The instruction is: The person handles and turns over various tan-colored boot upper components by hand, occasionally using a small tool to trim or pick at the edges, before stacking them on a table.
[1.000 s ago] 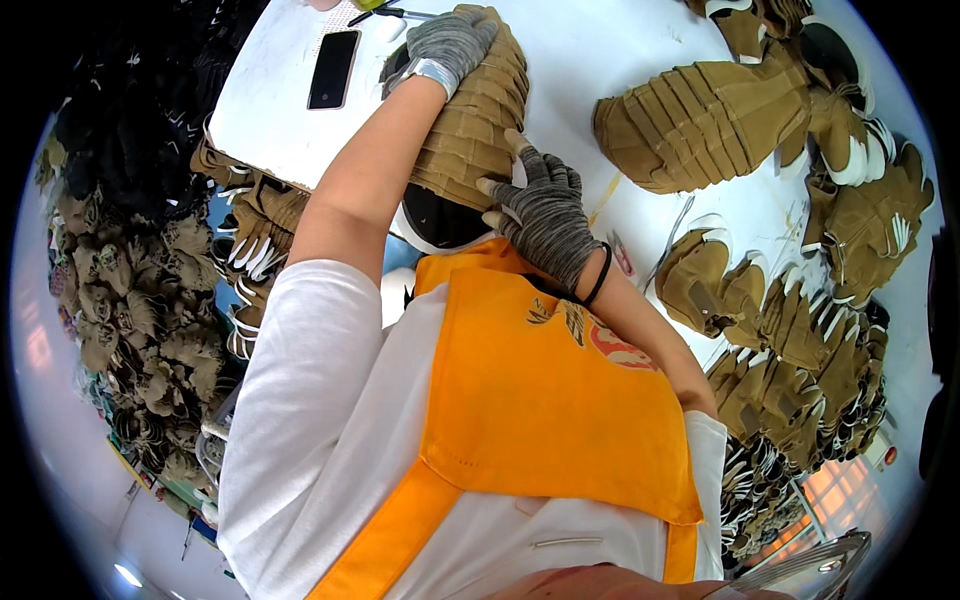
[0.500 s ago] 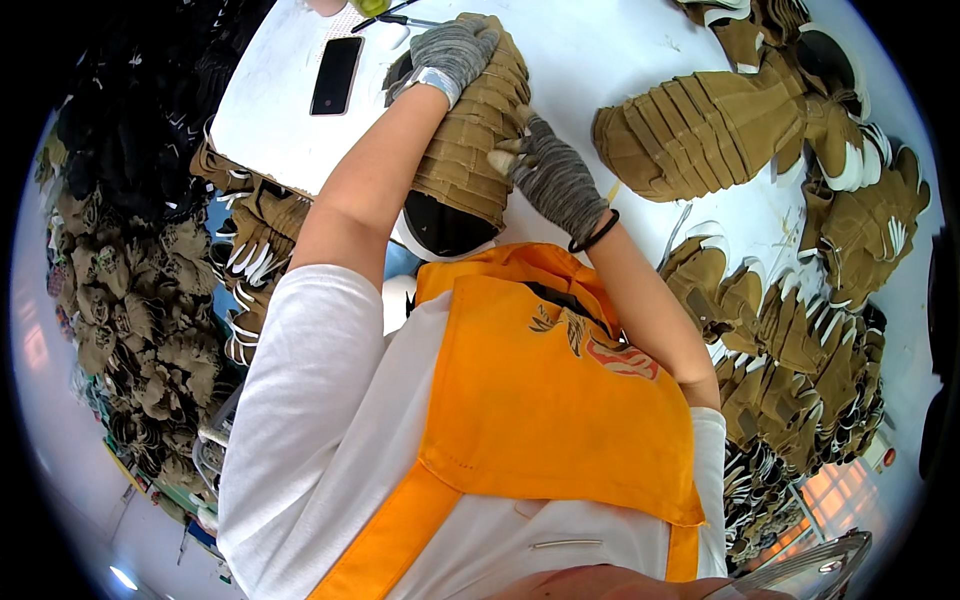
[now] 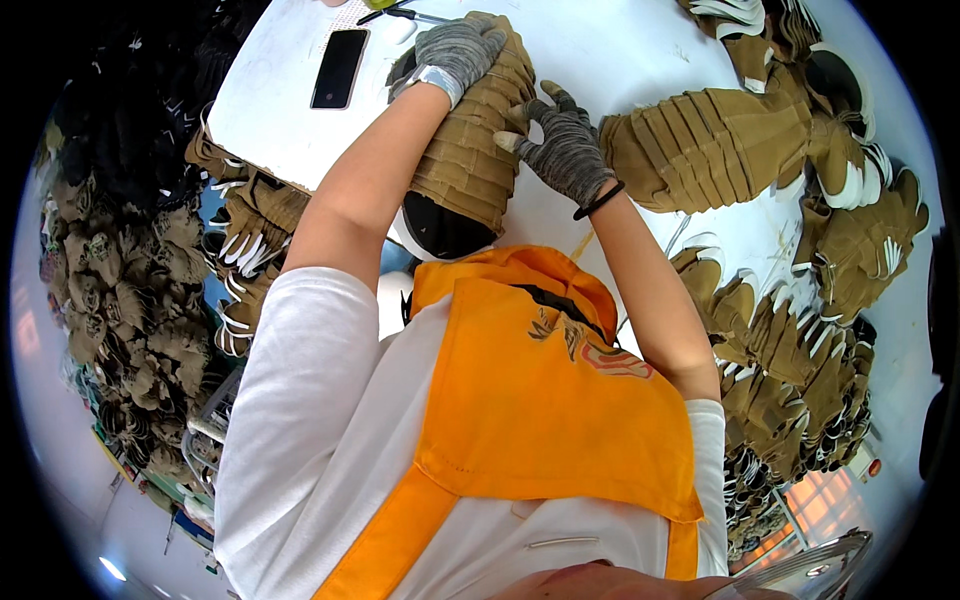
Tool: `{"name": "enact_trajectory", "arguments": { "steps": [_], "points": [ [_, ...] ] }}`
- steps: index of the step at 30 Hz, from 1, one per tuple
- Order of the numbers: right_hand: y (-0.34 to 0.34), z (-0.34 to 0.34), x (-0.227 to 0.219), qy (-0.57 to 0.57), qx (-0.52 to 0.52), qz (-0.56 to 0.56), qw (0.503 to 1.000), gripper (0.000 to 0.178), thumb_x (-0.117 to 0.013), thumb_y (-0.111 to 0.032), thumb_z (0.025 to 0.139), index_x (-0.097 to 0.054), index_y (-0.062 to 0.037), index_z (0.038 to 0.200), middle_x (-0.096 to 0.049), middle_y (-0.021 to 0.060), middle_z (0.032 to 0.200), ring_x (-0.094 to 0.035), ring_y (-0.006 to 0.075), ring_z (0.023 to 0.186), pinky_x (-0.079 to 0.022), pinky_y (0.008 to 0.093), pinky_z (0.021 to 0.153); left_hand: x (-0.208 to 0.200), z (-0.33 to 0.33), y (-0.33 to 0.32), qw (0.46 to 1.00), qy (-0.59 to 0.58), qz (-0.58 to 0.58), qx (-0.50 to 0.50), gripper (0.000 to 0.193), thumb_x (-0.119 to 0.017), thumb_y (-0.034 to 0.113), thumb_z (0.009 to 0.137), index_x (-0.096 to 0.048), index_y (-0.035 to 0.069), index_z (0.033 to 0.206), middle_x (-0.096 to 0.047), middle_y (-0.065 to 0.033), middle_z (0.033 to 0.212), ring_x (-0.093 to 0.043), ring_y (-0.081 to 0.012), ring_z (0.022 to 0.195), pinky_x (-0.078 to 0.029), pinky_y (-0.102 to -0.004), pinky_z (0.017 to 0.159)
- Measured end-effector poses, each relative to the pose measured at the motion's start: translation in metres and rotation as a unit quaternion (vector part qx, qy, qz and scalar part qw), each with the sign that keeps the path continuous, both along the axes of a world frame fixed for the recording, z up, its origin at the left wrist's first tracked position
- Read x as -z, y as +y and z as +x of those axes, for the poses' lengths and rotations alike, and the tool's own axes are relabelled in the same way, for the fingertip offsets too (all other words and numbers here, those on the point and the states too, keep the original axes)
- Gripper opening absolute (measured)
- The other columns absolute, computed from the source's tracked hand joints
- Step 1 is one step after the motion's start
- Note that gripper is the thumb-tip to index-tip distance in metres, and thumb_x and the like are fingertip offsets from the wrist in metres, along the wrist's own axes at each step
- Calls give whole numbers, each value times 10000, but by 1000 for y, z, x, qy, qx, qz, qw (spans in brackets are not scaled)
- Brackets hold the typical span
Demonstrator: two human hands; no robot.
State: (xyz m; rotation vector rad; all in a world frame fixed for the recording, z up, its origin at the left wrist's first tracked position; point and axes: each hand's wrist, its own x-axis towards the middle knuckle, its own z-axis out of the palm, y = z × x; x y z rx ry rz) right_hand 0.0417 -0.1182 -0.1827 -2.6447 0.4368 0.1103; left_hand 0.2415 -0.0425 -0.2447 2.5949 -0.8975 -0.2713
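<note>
Across the near side of the white table (image 3: 640, 50), a stack of overlapping brown shoe uppers (image 3: 465, 165) is lying lengthwise. The gloved left hand (image 3: 458, 55) is resting on its far end, fingers bending over it; whether they are gripping, one cannot tell. At the stack's right edge, the gloved right hand (image 3: 562, 148) is holding nothing, its fingers spreading wide. Left, a smartphone (image 3: 340, 69) is lying.

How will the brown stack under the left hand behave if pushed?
The brown stack would probably slide apart, since its pieces overlap in steps. It seems unlikely to roll, lying broad on the white table. Its cloth-like layers suggest it may flex.
</note>
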Motion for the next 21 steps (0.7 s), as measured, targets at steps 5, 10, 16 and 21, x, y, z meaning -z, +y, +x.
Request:
{"name": "enact_trajectory", "arguments": {
  "steps": [5, 10, 16, 21],
  "points": [
    [-14, 18, 6, 29, -14, 86, 996, 599, -663, -513, 787, -580, -42, 1148, -583, 182, 1130, -549, 285, 1086, -421, 389, 948, -7, -3, -3, 1000, -13, 16, 5, 458, -427, 474, 900, -555, 205, 1249, -588, -86, 1222, -568, -293, 1092, -412, -446, 936],
    [-46, 51, 0, 45, 79, 218, 972, 762, -602, -565, 804, -437, -24, 1314, -637, 147, 1046, -586, 308, 1029, -399, 398, 974, -17, -3, 1, 999, 19, 26, 8, 506, -429, 494, 895, -526, 176, 1276, -577, -124, 1223, -548, -311, 1111, -390, -437, 969],
    [-51, 52, 54, 33, 38, 226, 973, 802, -454, -633, 849, -377, -24, 1365, -485, 211, 1315, -449, 333, 1232, -331, 372, 1044, -19, -3, 2, 997, 16, -13, 69, 513, -439, 505, 888, -556, 150, 1239, -584, -138, 1206, -553, -312, 1094, -397, -406, 958],
    [-18, -38, 18, -53, 89, 192, 976, 469, -549, -418, 889, -563, -30, 1152, -611, 190, 1033, -572, 321, 1010, -444, 379, 892, -20, -3, -2, 999, 15, 5, 34, 515, -406, 503, 884, -558, 159, 1235, -587, -143, 1202, -551, -323, 1103, -399, -427, 951]
  ]
}}
